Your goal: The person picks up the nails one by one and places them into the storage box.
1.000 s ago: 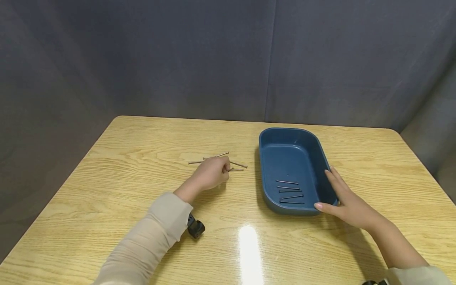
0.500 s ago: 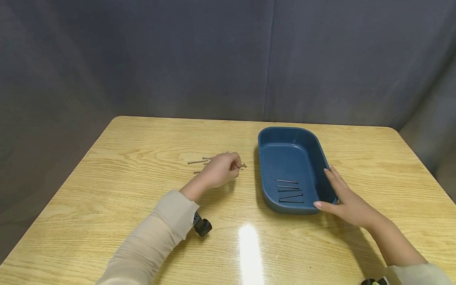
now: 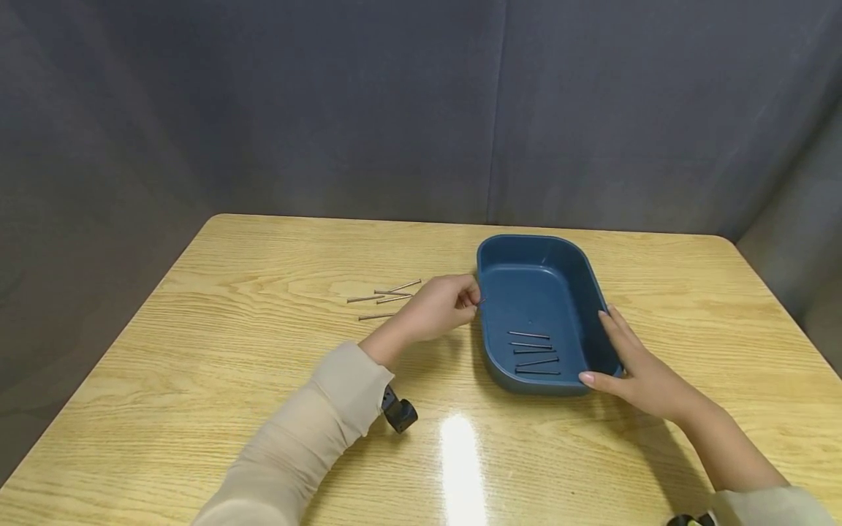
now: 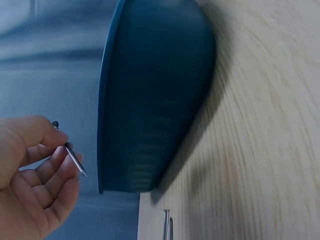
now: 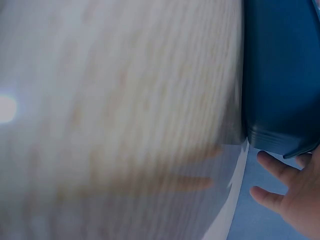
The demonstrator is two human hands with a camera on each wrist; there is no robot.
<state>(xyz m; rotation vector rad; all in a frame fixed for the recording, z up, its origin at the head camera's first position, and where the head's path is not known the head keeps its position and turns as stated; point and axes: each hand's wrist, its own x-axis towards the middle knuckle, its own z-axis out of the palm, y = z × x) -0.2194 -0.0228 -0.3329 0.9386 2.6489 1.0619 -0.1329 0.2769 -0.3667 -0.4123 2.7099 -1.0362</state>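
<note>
My left hand [image 3: 439, 307] is at the near-left rim of the blue bin [image 3: 536, 299], pinching a nail [image 4: 75, 159] between thumb and fingers. In the left wrist view the nail slants with its point toward the bin's outer wall [image 4: 155, 95]. Several nails [image 3: 536, 353] lie roughly parallel on the bin floor, toward its near end. To the left of the bin, several loose nails [image 3: 384, 294] rest on the table, partly behind my left hand. My right hand [image 3: 647, 376] rests on the bin's right near corner, fingers extended along the outside and thumb at the rim.
The wooden table [image 3: 263, 365] has rounded far corners and ends at a dark grey curtain [image 3: 368, 117]. A bright light reflection [image 3: 463, 467] shows on the tabletop near the front. Black wrist camera mounts [image 3: 400, 413] stick out under the sleeves.
My left hand has picked up a nail from the loose group and carried it right to the bin's left rim. The right hand and the bin have stayed nearly still.
</note>
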